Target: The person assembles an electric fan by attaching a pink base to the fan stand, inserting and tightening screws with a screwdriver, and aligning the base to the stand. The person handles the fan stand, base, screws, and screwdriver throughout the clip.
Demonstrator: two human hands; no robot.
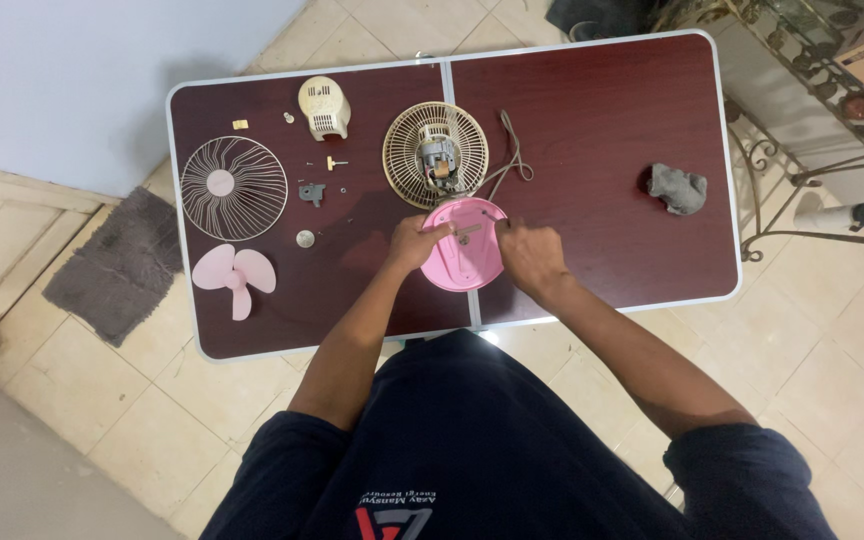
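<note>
**Both hands on the pink fan base**

Nearest, at the table's front edge: left hand (414,243) and right hand (530,254), fingers curled around the round pink plastic fan base (463,262). Just beyond, touching it, cream rear grille with exposed motor (436,154). Farther left, pink three-blade propeller (234,274), round wire front guard (233,187), cream motor cover (324,106). Far right, crumpled grey rag (677,188).

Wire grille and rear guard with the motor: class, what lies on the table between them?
Between wire grille and rear guard, the head view shows a small grey bracket and tiny screws.
</note>
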